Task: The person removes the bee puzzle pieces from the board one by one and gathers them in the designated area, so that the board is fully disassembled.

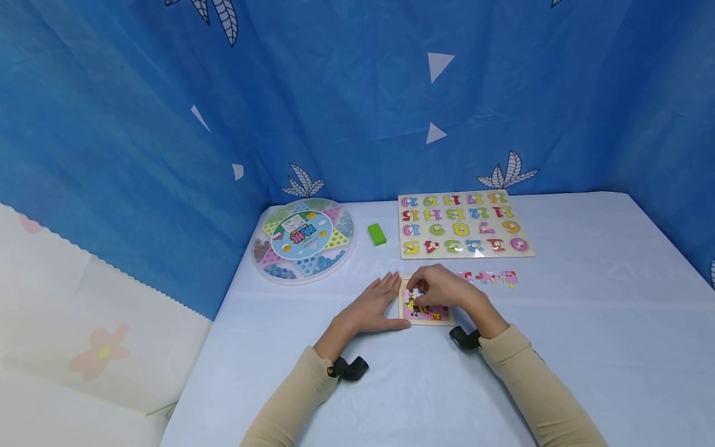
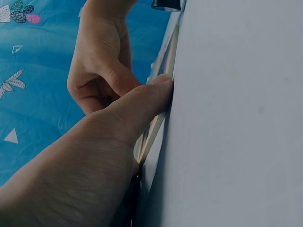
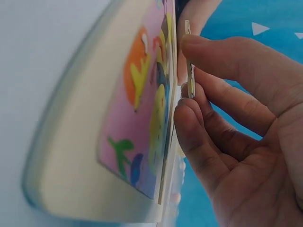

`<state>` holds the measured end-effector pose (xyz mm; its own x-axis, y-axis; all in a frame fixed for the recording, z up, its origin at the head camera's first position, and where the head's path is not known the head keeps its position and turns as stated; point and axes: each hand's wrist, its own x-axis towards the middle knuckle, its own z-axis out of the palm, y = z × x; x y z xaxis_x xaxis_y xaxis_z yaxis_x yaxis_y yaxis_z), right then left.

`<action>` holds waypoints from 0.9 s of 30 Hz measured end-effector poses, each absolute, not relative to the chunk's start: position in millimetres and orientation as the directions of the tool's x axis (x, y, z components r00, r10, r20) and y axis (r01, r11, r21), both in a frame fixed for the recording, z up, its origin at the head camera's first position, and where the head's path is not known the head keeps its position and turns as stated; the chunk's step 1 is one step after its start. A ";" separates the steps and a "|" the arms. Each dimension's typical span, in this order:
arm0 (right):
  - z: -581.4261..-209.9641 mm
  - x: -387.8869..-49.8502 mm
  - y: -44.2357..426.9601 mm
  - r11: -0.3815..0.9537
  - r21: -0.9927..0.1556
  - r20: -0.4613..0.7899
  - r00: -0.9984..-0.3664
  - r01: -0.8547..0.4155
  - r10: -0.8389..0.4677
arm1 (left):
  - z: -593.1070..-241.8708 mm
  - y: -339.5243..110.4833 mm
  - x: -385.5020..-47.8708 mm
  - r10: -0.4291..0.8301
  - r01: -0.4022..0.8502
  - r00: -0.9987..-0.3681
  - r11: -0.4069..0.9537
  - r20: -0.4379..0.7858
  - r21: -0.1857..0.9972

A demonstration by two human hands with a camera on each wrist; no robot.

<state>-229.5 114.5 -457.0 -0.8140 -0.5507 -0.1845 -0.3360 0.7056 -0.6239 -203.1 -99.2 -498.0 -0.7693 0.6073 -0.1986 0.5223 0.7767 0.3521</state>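
Observation:
A small jigsaw board [image 1: 432, 321] with a pale wooden border and a pink picture lies in front of me. My left hand [image 1: 371, 309] rests along its left side with the fingers straight. In the left wrist view the thumb of that hand touches the board's edge [image 2: 154, 130]. Over the board, my right hand [image 1: 447, 288] pinches a thin puzzle piece [image 3: 191, 71] between thumb and fingers; the right wrist view shows it edge-on, so its picture is hidden. Several loose pink pieces [image 1: 488, 277] lie to the right, partly behind the right hand.
A number puzzle board [image 1: 467, 225] lies at the back. Left of it are a green block [image 1: 377, 234] and a round Chinese checkers set [image 1: 304, 241] with coloured beads. Blue curtain [image 1: 357, 93] hangs behind the white-covered table [image 1: 603, 347].

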 end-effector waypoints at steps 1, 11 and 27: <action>-456.8 -229.6 115.1 0.705 -0.624 -0.183 -0.814 -0.336 -0.551 | -497.9 -99.2 -203.2 0.607 0.521 -0.770 0.776 -0.198 0.354; -455.1 -227.3 120.9 0.712 -0.623 -0.192 -0.819 -0.325 -0.541 | -497.5 -99.8 -202.5 0.610 0.523 -0.769 0.772 -0.191 0.361; -450.7 -221.1 141.5 0.740 -0.613 -0.196 -0.854 -0.276 -0.481 | -496.0 -99.9 -200.7 0.604 0.509 -0.775 0.771 -0.185 0.383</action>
